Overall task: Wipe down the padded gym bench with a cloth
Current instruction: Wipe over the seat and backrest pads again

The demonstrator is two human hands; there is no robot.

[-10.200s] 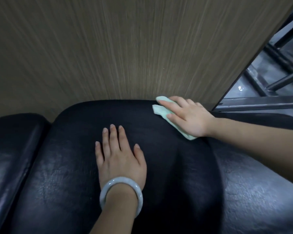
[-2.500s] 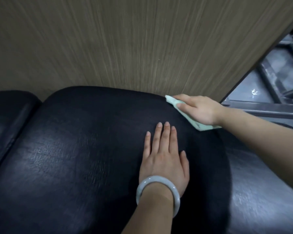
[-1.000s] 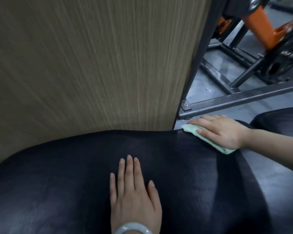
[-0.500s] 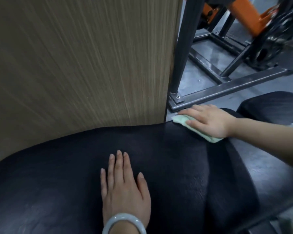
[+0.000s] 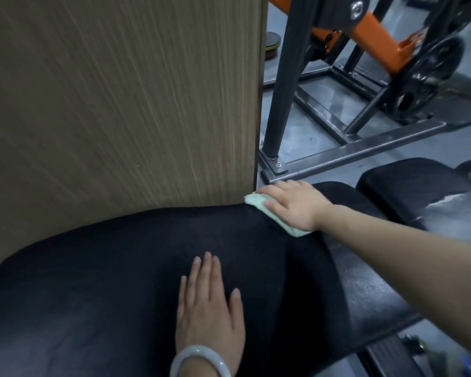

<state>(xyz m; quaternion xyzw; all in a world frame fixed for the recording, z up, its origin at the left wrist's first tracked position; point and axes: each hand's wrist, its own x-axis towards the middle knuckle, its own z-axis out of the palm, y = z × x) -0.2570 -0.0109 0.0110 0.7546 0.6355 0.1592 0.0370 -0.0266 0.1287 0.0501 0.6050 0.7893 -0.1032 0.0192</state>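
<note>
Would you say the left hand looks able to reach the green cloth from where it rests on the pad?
Probably yes: the left hand lies flat on the bench pad, bare pad leading to the cloth, though the right hand covers most of it.

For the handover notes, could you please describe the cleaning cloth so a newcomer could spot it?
Find the black padded bench below the wood-grain panel. At its far edge, by the panel's corner, the right hand presses the cloth: pale mint green, the only light thing on the pad.

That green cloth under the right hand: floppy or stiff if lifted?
Probably floppy: the green cloth lies folded, bending over the bench pad edge. Likely light, since the right hand pins it with flat fingers. It may slide easily on the smooth pad.
</note>
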